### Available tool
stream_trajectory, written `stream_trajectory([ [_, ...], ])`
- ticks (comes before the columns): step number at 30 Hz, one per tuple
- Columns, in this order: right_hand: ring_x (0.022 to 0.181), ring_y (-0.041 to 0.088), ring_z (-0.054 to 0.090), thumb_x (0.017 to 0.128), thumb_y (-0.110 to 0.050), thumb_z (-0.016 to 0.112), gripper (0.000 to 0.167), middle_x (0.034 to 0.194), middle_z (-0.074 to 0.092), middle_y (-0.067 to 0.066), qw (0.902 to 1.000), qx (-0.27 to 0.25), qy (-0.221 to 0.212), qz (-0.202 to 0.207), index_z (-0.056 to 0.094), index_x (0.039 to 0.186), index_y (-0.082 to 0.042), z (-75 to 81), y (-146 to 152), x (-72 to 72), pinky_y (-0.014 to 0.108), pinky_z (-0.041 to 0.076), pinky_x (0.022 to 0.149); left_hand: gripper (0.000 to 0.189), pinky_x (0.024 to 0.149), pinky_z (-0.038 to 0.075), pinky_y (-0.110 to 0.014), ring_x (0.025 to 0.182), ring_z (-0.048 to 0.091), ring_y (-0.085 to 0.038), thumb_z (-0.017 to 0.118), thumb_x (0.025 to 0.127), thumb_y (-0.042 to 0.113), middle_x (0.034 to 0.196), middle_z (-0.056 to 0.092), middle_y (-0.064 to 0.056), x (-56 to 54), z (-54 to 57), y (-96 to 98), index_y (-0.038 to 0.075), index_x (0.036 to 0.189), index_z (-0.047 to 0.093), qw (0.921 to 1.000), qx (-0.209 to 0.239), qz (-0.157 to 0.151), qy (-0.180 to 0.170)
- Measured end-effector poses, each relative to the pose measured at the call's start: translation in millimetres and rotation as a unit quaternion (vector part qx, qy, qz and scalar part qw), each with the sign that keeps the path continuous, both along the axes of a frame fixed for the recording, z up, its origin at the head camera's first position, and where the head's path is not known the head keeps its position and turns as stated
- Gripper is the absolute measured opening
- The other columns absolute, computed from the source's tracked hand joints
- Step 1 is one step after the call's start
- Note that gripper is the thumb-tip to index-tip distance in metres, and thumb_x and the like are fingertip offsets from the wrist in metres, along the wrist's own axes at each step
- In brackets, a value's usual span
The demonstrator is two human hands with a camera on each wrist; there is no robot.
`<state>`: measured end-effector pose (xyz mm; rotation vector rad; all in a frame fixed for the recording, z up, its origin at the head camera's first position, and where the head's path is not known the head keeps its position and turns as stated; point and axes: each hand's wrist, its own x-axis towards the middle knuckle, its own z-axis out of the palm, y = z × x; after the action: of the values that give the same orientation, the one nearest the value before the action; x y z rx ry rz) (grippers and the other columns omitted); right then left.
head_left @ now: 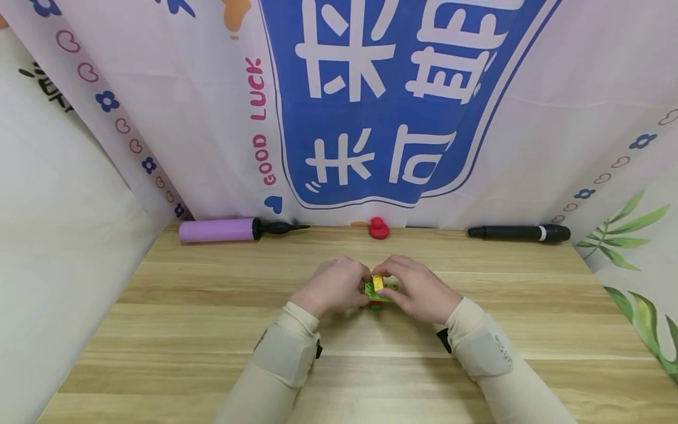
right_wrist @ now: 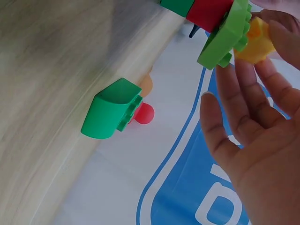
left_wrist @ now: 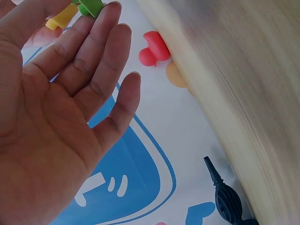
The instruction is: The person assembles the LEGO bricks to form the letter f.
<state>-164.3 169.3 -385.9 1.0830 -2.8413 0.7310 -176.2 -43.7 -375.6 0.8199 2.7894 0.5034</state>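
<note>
Toy building bricks form a small stack near the middle of the table, between both hands. At its top a light green brick (right_wrist: 225, 37) sits over a red brick (right_wrist: 210, 13), with a dark green brick (right_wrist: 178, 4) underneath. The left hand (head_left: 339, 285) pinches the light green brick's left end. Between thumb and fingers the right hand (head_left: 419, 287) holds a yellow brick (head_left: 378, 282) at the light green brick's studs; whether it is pressed on, I cannot tell. Beside the stack, a curved green brick (right_wrist: 110, 110) stands on the table, hidden from the head view.
A red rubber duck (head_left: 378, 228) stands at the wooden table's (head_left: 212, 330) back edge. To its left lies a purple hand pump (head_left: 219, 230) with a black nozzle, to its right a black stick-shaped object (head_left: 519, 233). A printed cloth (head_left: 212, 118) hangs behind.
</note>
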Motion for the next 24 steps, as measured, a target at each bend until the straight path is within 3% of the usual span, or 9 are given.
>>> stream_trajectory([
  [19,0.108,0.022,0.071,0.094,-0.019,0.082,0.026,0.112,0.073,0.000,0.9997,0.004,-0.020,-0.016,0.071,0.116,-0.012,-1.8,0.5,0.1,0.043,0.059,0.096,0.017,0.063,0.047,-0.029,0.066,0.057,-0.009,0.085,0.088,0.024,0.072,0.064,0.011,-0.1,-0.9,1.0,0.018,0.103,0.080,0.9998,-0.002,0.006,-0.016],
  [24,0.106,0.019,0.071,0.094,-0.021,0.082,0.029,0.112,0.073,-0.001,0.9994,0.006,-0.024,-0.025,0.073,0.120,-0.012,-2.2,-0.5,-0.4,0.043,0.059,0.096,0.017,0.062,0.047,-0.030,0.066,0.057,-0.009,0.085,0.089,0.024,0.073,0.064,0.011,-0.6,-0.5,1.0,0.018,0.104,0.080,0.9998,-0.005,0.007,-0.019],
])
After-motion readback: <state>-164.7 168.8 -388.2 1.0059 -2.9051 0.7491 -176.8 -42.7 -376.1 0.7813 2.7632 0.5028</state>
